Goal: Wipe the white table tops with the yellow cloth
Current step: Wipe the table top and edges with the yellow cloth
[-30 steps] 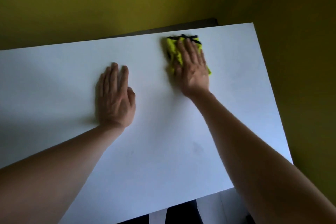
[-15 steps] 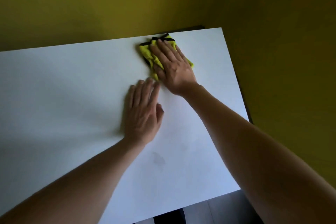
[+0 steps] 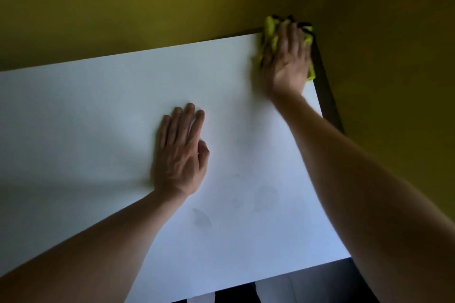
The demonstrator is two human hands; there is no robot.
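Head view: the right hand (image 3: 286, 64) lies flat, fingers spread, pressing the crumpled, black-edged yellow cloth (image 3: 270, 32) onto the far right corner of the smooth white table (image 3: 98, 110), against the olive wall (image 3: 147, 2). The left hand (image 3: 181, 152) rests palm down mid-table, fingers together, holding nothing. Faint smudges (image 3: 202, 220) mark the near surface.
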